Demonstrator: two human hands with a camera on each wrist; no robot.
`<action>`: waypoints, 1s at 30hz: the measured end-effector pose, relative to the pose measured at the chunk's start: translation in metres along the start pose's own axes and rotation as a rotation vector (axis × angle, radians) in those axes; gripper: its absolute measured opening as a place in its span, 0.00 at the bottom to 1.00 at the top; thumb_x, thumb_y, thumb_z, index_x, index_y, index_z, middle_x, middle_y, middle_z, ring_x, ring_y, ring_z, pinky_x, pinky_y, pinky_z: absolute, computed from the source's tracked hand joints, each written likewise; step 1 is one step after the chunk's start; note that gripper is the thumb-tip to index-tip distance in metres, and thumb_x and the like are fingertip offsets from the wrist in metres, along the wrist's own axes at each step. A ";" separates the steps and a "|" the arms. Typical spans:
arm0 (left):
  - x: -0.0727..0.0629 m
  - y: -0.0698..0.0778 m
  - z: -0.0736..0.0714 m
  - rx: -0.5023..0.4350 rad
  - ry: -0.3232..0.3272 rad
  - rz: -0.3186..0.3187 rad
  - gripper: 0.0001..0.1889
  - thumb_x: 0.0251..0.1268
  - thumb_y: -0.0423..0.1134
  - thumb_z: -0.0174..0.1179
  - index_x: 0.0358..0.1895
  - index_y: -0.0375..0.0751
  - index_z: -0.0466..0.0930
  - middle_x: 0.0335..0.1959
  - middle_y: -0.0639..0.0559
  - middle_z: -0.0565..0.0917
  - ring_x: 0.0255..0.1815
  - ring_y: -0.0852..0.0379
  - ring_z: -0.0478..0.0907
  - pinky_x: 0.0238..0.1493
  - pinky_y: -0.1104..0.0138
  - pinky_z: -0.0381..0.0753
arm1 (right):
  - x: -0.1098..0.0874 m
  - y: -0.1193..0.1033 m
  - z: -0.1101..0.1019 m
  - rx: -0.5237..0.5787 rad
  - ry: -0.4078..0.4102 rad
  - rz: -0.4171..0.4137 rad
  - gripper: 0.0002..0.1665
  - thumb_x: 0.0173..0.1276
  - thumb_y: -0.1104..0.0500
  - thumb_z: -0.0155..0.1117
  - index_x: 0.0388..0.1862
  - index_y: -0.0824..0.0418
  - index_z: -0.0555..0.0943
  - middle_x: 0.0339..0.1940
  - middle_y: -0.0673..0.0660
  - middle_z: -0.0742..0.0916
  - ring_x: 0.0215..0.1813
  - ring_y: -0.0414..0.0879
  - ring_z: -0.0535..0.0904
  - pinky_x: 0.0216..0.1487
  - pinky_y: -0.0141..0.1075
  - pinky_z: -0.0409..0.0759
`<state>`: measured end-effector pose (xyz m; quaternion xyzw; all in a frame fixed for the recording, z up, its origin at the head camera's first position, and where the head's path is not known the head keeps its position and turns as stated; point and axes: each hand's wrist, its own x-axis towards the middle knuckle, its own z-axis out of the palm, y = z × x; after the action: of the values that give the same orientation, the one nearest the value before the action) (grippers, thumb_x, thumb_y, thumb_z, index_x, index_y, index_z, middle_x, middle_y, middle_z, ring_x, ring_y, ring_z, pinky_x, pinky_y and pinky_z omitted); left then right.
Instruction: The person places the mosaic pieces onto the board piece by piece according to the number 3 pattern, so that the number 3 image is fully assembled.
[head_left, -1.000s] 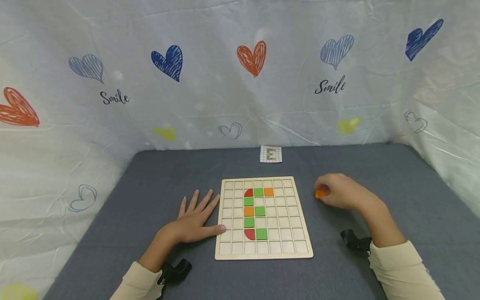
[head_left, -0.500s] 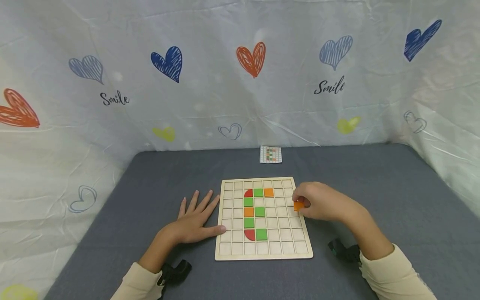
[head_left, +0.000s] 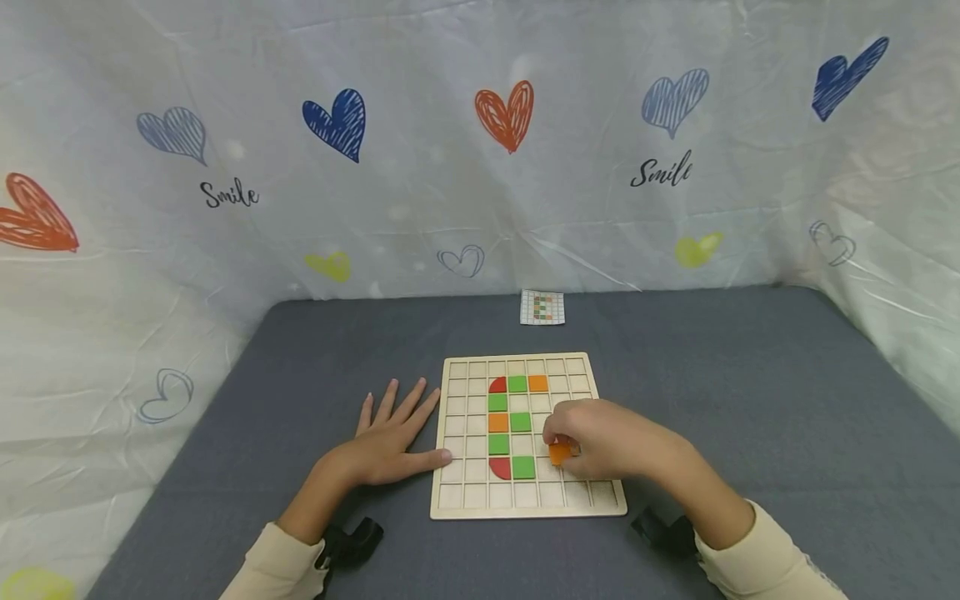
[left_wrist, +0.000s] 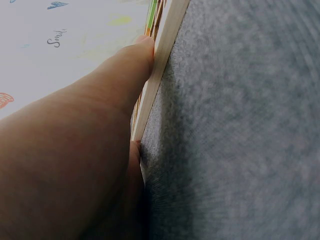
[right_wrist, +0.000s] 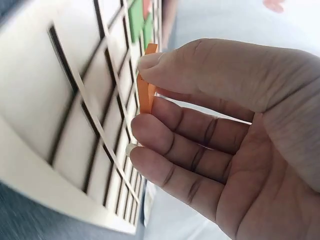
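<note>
A wooden grid board (head_left: 525,510) lies on the table with red, green and orange tiles set in some cells. My right hand (head_left: 611,437) is over its lower right part, pinching an orange square tile (head_left: 558,453) between thumb and fingers. In the right wrist view that orange tile (right_wrist: 146,92) is tilted close to the grid. On the left, my left hand (head_left: 386,442) lies flat with fingers spread on the cloth, its thumb resting on the board's left edge. A green tile (head_left: 523,467) sits just left of the held one.
Behind the board lies a small card (head_left: 542,307) printed with a coloured grid pattern. A grey cloth (head_left: 337,342) covers the table, and a white curtain (head_left: 420,192) with hearts hangs at the back and sides.
My right hand has carried the orange tile leftward and nearer to me, from the cloth right of the board to above its lower right cells. The left hand has stayed put.
</note>
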<state>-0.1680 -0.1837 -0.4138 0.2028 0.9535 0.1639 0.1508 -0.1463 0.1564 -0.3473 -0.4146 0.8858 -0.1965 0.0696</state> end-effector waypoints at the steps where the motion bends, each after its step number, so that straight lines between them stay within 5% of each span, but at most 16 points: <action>1: 0.000 0.000 0.000 0.002 0.001 0.002 0.55 0.56 0.83 0.46 0.82 0.61 0.38 0.82 0.58 0.34 0.79 0.45 0.20 0.70 0.40 0.19 | 0.001 -0.001 0.002 -0.004 -0.003 -0.012 0.10 0.54 0.70 0.70 0.32 0.57 0.84 0.29 0.45 0.78 0.32 0.37 0.70 0.35 0.32 0.74; 18: 0.002 0.000 0.001 0.011 0.001 0.000 0.55 0.56 0.83 0.45 0.82 0.61 0.39 0.82 0.58 0.34 0.79 0.45 0.19 0.70 0.40 0.20 | 0.006 -0.007 0.019 -0.017 0.015 -0.022 0.12 0.54 0.69 0.73 0.27 0.54 0.81 0.25 0.45 0.75 0.28 0.36 0.67 0.29 0.30 0.68; 30: -0.005 0.007 -0.006 -0.036 -0.003 0.029 0.53 0.62 0.77 0.52 0.83 0.53 0.43 0.83 0.48 0.39 0.79 0.38 0.22 0.69 0.36 0.20 | 0.008 -0.009 0.022 -0.043 -0.004 -0.030 0.12 0.53 0.69 0.76 0.27 0.55 0.82 0.24 0.43 0.74 0.29 0.37 0.66 0.32 0.30 0.70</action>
<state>-0.1636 -0.1809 -0.4047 0.2141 0.9472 0.1828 0.1532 -0.1386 0.1385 -0.3636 -0.4295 0.8834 -0.1776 0.0595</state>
